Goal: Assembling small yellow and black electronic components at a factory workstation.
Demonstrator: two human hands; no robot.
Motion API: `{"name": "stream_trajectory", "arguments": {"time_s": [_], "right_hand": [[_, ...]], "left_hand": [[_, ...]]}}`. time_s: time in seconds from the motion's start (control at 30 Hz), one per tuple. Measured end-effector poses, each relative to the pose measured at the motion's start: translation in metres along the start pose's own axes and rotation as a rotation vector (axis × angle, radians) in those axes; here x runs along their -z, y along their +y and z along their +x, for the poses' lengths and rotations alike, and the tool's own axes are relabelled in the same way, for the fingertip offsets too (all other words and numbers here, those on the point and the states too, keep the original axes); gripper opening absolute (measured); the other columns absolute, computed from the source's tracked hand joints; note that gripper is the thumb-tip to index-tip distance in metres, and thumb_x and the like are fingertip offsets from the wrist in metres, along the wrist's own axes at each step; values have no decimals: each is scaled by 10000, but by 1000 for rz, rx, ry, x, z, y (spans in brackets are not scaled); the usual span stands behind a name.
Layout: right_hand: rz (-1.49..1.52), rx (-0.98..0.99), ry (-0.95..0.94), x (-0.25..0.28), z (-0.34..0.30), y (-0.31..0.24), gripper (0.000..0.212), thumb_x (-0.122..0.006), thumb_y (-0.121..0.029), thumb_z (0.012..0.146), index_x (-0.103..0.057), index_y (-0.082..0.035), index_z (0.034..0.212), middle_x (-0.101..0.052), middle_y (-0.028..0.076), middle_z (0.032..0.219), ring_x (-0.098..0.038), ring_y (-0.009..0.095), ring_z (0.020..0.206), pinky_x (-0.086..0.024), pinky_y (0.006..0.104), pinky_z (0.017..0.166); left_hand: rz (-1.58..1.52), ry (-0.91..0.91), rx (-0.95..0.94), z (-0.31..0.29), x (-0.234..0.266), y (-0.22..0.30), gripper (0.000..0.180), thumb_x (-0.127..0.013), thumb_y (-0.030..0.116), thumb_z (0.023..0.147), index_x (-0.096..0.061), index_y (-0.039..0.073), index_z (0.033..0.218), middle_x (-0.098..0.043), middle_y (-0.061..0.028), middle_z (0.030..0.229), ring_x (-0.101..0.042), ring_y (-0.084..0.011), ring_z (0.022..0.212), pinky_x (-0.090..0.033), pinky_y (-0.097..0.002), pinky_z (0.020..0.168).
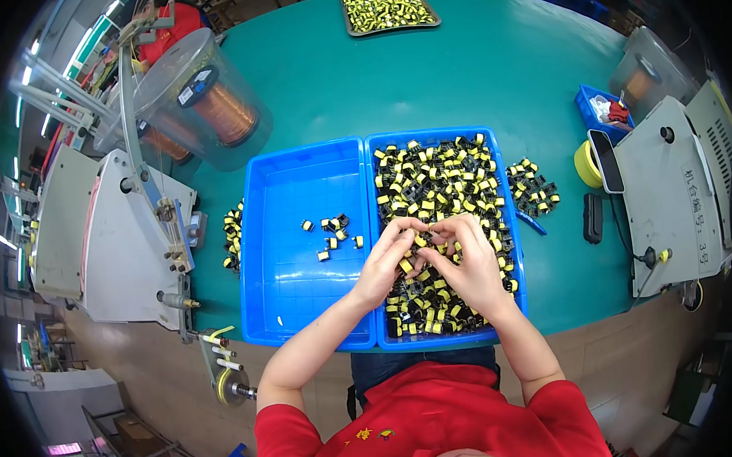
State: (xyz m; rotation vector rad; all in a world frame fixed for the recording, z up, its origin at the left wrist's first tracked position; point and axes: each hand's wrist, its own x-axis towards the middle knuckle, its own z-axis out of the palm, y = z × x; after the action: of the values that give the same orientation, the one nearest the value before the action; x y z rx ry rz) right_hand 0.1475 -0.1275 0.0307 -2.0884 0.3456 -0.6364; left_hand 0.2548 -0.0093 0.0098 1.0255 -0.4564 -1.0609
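Both my hands meet over the right blue tray (pixel 452 340), which is heaped with small black coil bobbins wrapped in yellow tape. My left hand (pixel 384 264) has its thumb and fingers pinched together on a yellow-taped coil bobbin (pixel 420 240). Facing it, my right hand (pixel 471 269) curls its fingers and thumb in at the same bobbin, and these fingers partly hide it. More bobbins show just beneath my fingers. In the left blue tray (pixel 288 224) lie several loose bobbins (pixel 334 224) toward its right side.
Bobbins are piled on the green table (pixel 327 75) beside both trays. A metal tray (pixel 392 30) of yellow parts sits at the far edge. Winding machines stand left (pixel 129 239) and right (pixel 667 191). Copper wire spools (pixel 226 112), a phone (pixel 606 161) and blue-handled pliers (pixel 531 223) are nearby.
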Motion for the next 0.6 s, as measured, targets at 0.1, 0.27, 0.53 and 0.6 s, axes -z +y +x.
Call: {"name": "stream_trajectory", "arguments": {"time_s": [0.1,0.27,0.53,0.6], "right_hand": [[-20,66,42,-1,0,0,267,-706,-11,736,-568,-16,964,-514,70,910,-529,134,676,-448,251,595],[-5,80,64,1,0,-5,254,-700,2,735,-570,-15,952,-512,79,941,-513,117,654,-442,249,618],[61,17,84,-1,-1,-1,187,-663,3,773,-594,-6,947,-534,68,896,-510,115,645,-440,249,623],[58,17,57,-1,-1,-1,158,-652,-1,785,-602,-1,935,-543,69,891,-521,117,655,-443,252,623]], "left_hand": [[1,0,-39,-1,2,0,253,-396,181,968,-442,48,1178,-517,-39,861,-461,-81,644,-330,-209,508],[-108,12,118,0,3,14,338,-433,182,957,-467,22,1252,-528,-31,870,-448,-81,640,-322,-205,510],[-231,-72,75,0,14,7,388,-551,152,913,-488,4,1265,-560,-11,868,-420,-67,641,-344,-206,559],[-117,23,44,0,9,11,422,-598,107,880,-483,6,1272,-563,6,840,-423,-58,649,-350,-202,574]]}}
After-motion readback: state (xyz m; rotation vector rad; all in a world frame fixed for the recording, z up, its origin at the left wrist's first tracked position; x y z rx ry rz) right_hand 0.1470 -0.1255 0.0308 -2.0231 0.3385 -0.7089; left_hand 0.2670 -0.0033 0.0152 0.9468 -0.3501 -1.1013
